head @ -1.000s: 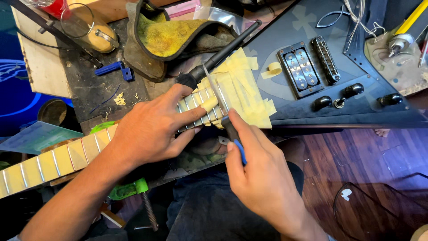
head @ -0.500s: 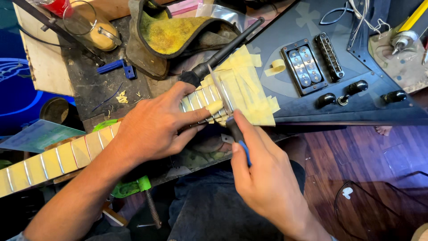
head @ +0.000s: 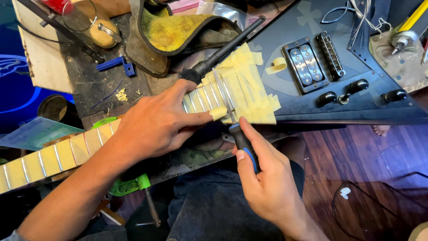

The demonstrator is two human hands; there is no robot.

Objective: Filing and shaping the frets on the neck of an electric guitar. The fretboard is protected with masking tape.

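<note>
While our left hand (head: 156, 122) stays pressed flat on the guitar neck (head: 67, 154), its taped fingertip now reaches further along the frets, up against the thin metal file (head: 223, 96) instead of sitting short of it as it did a second ago. Our right hand (head: 267, 178) has closed its grip around the file's black and blue handle (head: 244, 145) and has drawn slightly toward us, with the blade laid across the last frets where yellow masking tape (head: 249, 85) covers the wood. We judge the stroke is working on a single fret, the left fingertip guiding the blade. On the table, the black guitar body (head: 356, 58) has not shifted, and a black rod-like tool (head: 227, 47) lies beside the tape.
</note>
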